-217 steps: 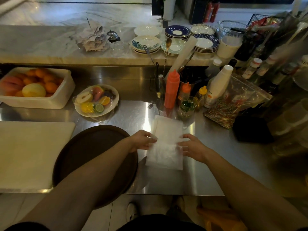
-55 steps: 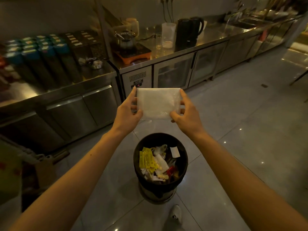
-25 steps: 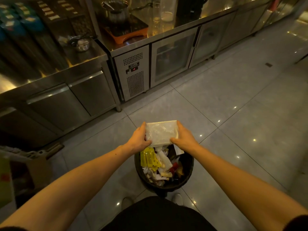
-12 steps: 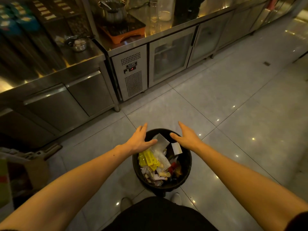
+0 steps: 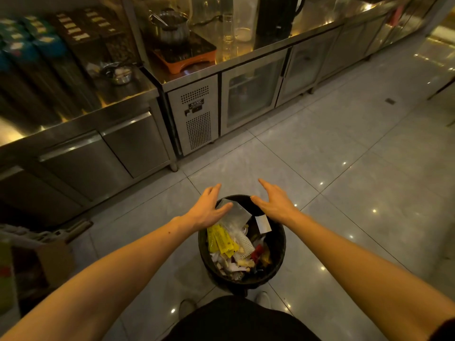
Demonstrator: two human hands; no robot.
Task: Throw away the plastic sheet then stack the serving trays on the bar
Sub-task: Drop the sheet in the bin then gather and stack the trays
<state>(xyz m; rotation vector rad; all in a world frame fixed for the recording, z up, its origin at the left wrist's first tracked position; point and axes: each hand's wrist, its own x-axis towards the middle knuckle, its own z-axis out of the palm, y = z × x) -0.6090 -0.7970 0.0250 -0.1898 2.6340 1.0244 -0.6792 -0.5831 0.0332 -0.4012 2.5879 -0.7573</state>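
Since the plastic sheet now lies on the rubbish at the bin's far rim, both hands hover empty: left hand fingers spread, thumb touching the sheet, right hand fingers loosely spread. Trays aren't in view, so stacking comes next I guess.

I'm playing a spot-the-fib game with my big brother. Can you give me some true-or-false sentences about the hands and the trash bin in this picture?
1. The plastic sheet lies in the black trash bin. True.
2. The right hand is gripping the sheet. False: it is open and holds nothing.
3. The left hand is open, fingers spread, over the bin's rim. True.
4. The bin is empty apart from the sheet. False: yellow packets and other rubbish fill it.
5. The bin stands on the steel counter. False: it stands on the tiled floor.
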